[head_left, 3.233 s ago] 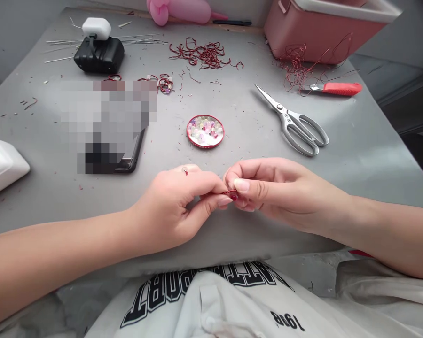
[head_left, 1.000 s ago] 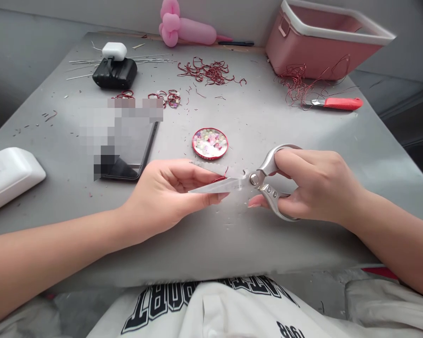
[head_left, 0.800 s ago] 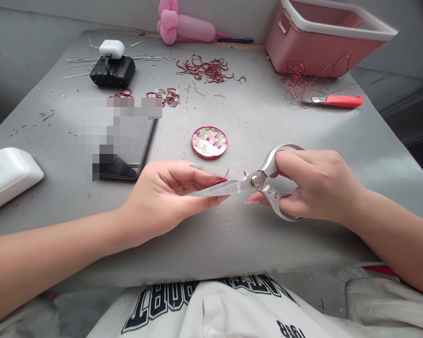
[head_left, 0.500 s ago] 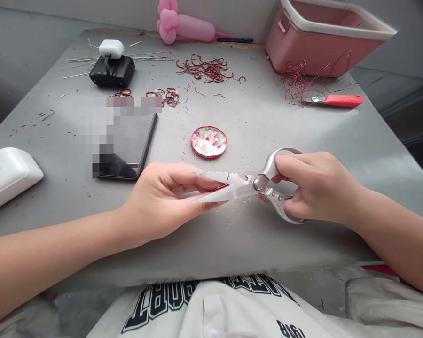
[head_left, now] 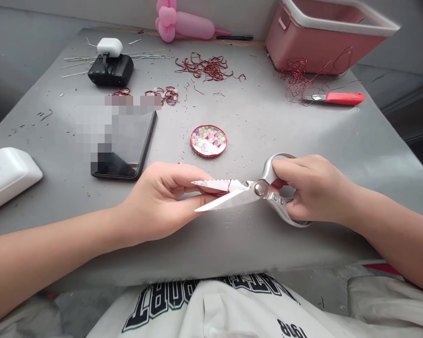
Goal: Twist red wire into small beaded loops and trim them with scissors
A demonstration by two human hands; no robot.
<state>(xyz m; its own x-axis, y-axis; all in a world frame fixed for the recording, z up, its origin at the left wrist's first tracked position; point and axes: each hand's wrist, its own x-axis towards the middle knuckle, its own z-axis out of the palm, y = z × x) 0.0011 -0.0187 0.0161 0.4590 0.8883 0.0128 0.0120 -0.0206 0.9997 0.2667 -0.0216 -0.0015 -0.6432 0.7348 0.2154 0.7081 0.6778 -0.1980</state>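
Silver scissors (head_left: 229, 199) are held by the handles in my right hand (head_left: 312, 188), blades parted and pointing left. My left hand (head_left: 169, 202) is closed in a pinch on a piece of red wire (head_left: 229, 186), partly hidden behind the blades. The wire loops over the serrated upper blade, between the two cutting edges. My left fingers lie just behind the blades. Beyond the hands sits a small round red-rimmed dish (head_left: 208, 141) of pastel beads.
A phone (head_left: 127, 141) lies left of the dish. Farther back are cut red wire pieces (head_left: 207, 66), a tangle of wire (head_left: 296, 77), a red-handled utility knife (head_left: 341, 98), a pink bin (head_left: 313, 47), a black case (head_left: 111, 71) and a pink balloon (head_left: 193, 24). A white case (head_left: 12, 176) stands left.
The scissors have tilted and dropped slightly, with the blades still apart around the wire. My left hand stays nearly in place, still pinching.
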